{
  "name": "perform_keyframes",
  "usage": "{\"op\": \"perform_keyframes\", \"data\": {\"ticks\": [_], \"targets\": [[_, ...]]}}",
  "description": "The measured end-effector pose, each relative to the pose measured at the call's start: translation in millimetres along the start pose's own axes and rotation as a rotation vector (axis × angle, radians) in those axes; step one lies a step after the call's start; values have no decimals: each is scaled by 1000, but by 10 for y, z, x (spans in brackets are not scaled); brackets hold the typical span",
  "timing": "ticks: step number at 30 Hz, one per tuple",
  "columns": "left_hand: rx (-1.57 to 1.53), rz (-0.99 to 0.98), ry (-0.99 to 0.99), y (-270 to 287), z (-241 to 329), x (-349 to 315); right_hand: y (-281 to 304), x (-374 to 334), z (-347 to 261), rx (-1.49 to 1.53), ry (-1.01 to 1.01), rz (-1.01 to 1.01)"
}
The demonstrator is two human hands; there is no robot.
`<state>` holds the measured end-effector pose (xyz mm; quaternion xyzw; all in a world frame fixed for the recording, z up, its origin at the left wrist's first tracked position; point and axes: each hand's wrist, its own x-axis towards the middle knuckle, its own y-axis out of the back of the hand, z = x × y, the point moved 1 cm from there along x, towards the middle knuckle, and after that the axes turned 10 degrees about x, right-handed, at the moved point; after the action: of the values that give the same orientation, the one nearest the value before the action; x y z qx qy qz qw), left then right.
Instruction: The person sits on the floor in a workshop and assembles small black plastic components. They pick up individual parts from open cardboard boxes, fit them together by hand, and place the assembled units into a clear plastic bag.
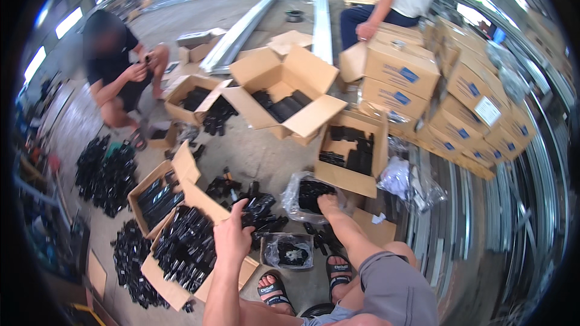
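Small black parts (315, 192) are gathered in a clear plastic bag (291, 205) on the floor, ahead of the person's feet and slightly to the right. The mouth of the bag is turned upward; the dark mass inside is spread a little wider from left to right than from front to back, but the long axes of single pieces cannot be made out. The bag is reached into by the right hand (328, 204), its fingers pointed away from the body and partly hidden at the edge of the parts; whether a piece is gripped cannot be told.

The left hand (234, 235) is raised above the floor, with index finger pointed forward and thumb spread to the right; whether anything is held in the remaining fingers cannot be seen.

Nearer the feet, more black pieces are held in a small plastic-lined carton (266, 253). To the left, a wide carton (162, 284) is filled with glossy black pieces, and loose heaps (106, 175) are piled beyond it. Past the bag, an open carton (344, 180) is partly filled with longer black pieces. Closed cartons (399, 72) are stacked on a pallet (468, 163) at right. At upper left, something small is handled by a squatting co-worker (112, 54).
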<state>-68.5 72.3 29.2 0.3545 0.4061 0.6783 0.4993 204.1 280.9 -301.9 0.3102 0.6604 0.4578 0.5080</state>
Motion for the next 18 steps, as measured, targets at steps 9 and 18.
{"op": "perform_keyframes", "data": {"ticks": [9,18], "targets": [[8,-47,-52,-108,195,-7,1131,-555,-313,513,304,-4],[20,-56,-156,-136,386,-50,2585,-1855,-587,1381,303,24]]}}
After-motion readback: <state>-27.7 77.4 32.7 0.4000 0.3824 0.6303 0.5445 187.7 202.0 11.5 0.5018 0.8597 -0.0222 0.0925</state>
